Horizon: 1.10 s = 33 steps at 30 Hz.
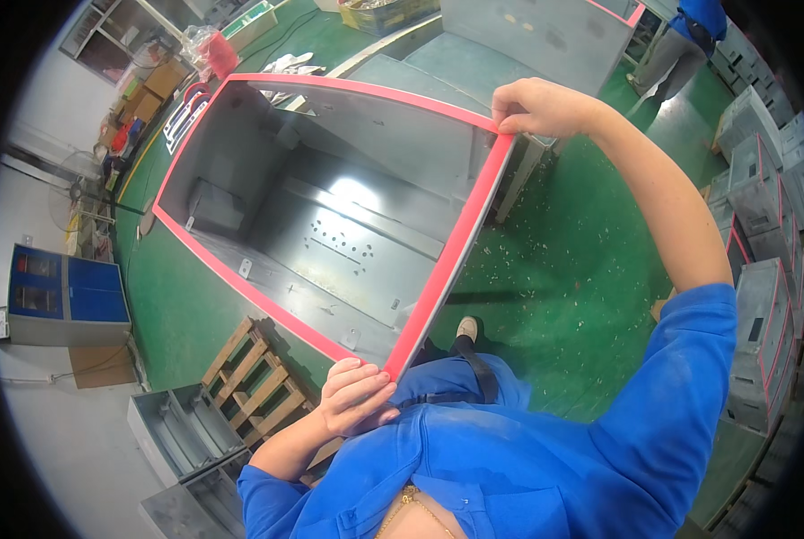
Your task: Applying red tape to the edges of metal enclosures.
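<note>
In front of me, a grey sheet-metal cabinet shell [281, 189] lies tilted with its open side up. Pink-red tape [449, 253] runs along its rim on all sides. My left hand [357, 397] is closed round the near corner, its fingers lying over the taped edge. At the far right corner, my right hand [544, 108] pinches the rim with fingers curled and thumb against the tape. Inside the shell are a panel with a group of round holes, small brackets and a bright light reflection. What bears the shell from below is hidden.
Behind it stands another grey metal cabinet [536, 40] edged in red. A wooden pallet [263, 382] and grey metal trays [191, 431] are at the lower left, a blue cabinet [65, 286] at left. Stacked grey boxes [761, 337] line the right. A person [680, 49] stands far right.
</note>
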Each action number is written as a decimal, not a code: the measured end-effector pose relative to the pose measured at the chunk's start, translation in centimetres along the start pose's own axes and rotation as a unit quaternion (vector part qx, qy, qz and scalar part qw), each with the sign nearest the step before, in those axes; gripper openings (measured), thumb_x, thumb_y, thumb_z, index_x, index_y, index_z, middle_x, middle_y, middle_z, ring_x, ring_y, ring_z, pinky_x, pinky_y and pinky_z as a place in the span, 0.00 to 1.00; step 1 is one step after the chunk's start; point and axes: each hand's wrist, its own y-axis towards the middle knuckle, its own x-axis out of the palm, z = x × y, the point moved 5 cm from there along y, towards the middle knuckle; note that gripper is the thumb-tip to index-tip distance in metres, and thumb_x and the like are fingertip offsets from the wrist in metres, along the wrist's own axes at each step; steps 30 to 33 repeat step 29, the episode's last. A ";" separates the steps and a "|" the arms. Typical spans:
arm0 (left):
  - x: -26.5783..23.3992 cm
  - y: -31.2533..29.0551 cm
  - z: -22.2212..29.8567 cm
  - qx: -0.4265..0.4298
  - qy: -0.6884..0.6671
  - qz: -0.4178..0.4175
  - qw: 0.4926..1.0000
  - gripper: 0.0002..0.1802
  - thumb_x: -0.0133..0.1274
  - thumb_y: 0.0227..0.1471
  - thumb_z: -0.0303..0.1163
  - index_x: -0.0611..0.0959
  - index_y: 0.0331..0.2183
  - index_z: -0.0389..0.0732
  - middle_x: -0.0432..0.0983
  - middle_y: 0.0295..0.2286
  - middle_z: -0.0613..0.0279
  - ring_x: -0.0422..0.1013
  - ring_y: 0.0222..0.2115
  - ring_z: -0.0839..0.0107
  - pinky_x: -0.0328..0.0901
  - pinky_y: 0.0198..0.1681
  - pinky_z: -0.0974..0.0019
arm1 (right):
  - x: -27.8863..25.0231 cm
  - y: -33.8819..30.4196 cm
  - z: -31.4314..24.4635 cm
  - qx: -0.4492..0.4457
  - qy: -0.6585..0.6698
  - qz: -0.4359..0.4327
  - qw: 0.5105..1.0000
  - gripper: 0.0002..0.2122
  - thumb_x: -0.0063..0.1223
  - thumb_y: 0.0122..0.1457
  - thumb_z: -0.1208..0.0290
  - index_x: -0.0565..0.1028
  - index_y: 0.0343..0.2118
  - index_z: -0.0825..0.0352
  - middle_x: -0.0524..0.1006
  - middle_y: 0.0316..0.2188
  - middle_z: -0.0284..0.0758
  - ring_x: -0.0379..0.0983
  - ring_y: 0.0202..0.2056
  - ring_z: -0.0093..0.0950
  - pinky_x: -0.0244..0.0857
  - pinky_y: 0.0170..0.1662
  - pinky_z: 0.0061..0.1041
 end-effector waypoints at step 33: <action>0.0 -0.2 -0.1 0.007 -0.003 0.010 1.000 0.17 0.59 0.41 0.38 0.81 0.34 0.39 0.73 0.38 0.58 0.68 0.41 0.65 0.60 0.47 0.60 | 0.1 -0.1 1.4 0.038 0.104 0.015 0.994 0.05 0.53 0.50 0.71 0.70 0.28 0.66 0.75 0.27 0.34 0.71 0.31 0.27 0.64 0.37 0.25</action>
